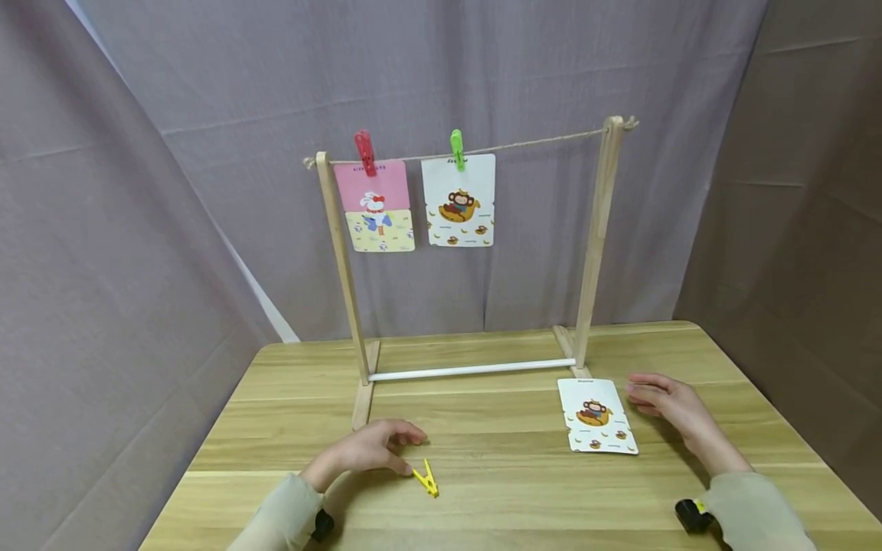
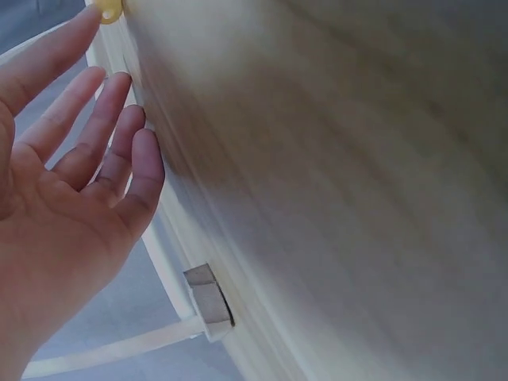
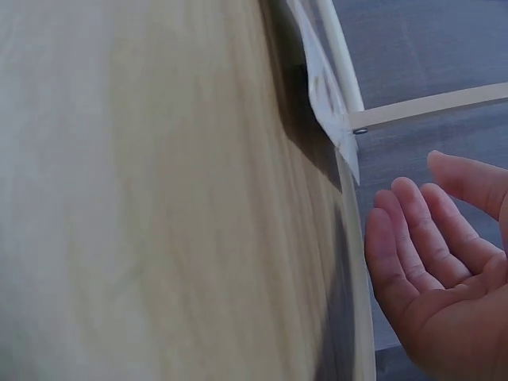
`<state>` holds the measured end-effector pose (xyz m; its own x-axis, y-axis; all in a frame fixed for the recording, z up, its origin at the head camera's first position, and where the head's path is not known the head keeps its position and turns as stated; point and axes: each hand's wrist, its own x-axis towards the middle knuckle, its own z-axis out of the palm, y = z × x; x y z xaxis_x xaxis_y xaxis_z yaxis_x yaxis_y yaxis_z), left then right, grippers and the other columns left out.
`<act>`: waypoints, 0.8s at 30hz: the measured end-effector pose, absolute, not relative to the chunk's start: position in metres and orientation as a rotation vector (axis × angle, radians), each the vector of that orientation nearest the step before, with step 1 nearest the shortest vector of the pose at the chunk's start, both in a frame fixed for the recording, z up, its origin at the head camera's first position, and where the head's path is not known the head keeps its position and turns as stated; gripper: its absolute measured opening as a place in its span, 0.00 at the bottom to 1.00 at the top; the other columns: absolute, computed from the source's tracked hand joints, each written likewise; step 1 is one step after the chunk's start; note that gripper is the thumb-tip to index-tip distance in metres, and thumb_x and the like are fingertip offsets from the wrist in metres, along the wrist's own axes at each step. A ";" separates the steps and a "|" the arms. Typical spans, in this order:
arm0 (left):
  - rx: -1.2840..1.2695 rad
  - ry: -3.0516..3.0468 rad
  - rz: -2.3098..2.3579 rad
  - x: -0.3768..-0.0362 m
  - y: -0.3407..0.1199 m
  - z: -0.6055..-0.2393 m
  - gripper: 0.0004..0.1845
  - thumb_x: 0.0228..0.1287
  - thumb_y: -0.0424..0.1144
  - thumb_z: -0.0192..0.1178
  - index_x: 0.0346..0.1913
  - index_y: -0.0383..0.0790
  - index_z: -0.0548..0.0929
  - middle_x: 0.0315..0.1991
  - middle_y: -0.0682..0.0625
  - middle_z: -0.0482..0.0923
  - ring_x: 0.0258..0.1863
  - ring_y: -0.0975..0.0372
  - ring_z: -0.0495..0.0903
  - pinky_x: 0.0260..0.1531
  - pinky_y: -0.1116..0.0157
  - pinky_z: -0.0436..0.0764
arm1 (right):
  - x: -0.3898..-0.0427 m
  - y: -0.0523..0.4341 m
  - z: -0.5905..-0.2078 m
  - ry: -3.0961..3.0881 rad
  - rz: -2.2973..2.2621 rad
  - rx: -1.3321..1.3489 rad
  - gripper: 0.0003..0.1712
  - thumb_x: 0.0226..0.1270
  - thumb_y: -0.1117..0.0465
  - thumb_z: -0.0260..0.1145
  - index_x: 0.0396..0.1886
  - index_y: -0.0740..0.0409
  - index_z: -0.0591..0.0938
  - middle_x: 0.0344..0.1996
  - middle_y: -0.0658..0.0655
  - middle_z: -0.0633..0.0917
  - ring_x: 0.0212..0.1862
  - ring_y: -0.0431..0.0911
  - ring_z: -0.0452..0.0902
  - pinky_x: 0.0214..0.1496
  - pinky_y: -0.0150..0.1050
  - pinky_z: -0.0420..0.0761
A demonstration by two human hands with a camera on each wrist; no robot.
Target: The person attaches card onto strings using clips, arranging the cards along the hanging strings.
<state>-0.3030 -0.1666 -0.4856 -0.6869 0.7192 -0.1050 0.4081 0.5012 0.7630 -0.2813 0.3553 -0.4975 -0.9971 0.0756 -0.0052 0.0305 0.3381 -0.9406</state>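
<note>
Two relaxed, empty hands rest beside one yellow clothespin (image 1: 426, 480) and one monkey card (image 1: 596, 416); two cards hang clipped.

Head view looks down across the table (image 1: 524, 474); both wrist views skim its surface close

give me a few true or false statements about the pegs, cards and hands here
1. A yellow peg lies on the table by the left hand. True.
2. Three cards hang from the string. False: two hang, the pink card and a monkey card.
3. The right hand grips the monkey card on the table. False: it rests beside it, fingers relaxed.
4. A red peg holds the pink card. True.
</note>
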 end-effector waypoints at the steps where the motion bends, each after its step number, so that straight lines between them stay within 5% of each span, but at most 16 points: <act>1: 0.942 2.340 1.020 -0.303 -0.167 -0.486 0.26 0.57 0.32 0.74 0.60 0.37 0.81 0.55 0.49 0.81 0.54 0.54 0.78 0.57 0.62 0.77 | -0.282 0.355 -0.498 -2.547 1.776 -0.100 0.37 0.74 0.53 0.65 0.67 0.79 0.67 0.53 0.60 0.84 0.42 0.29 0.81 0.48 0.35 0.84; 6: 0.994 2.356 0.971 -0.301 -0.166 -0.487 0.27 0.56 0.33 0.75 0.60 0.39 0.82 0.56 0.51 0.80 0.54 0.58 0.77 0.57 0.63 0.76 | -0.284 0.354 -0.500 -2.591 1.741 -0.104 0.38 0.75 0.51 0.64 0.68 0.78 0.67 0.60 0.71 0.78 0.42 0.28 0.79 0.48 0.34 0.84; 24: 1.077 2.410 0.894 -0.303 -0.161 -0.490 0.25 0.54 0.34 0.76 0.57 0.43 0.84 0.48 0.54 0.79 0.42 0.62 0.73 0.46 0.65 0.75 | -0.288 0.359 -0.508 -2.662 1.781 -0.124 0.37 0.78 0.55 0.60 0.69 0.83 0.62 0.62 0.77 0.74 0.42 0.29 0.79 0.47 0.33 0.84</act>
<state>-0.3031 -0.1608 -0.4904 -0.6487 0.7587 -0.0599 0.5360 0.5114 0.6717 -0.2885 0.3590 -0.5082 -0.9950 0.0290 -0.0959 0.0997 0.3799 -0.9197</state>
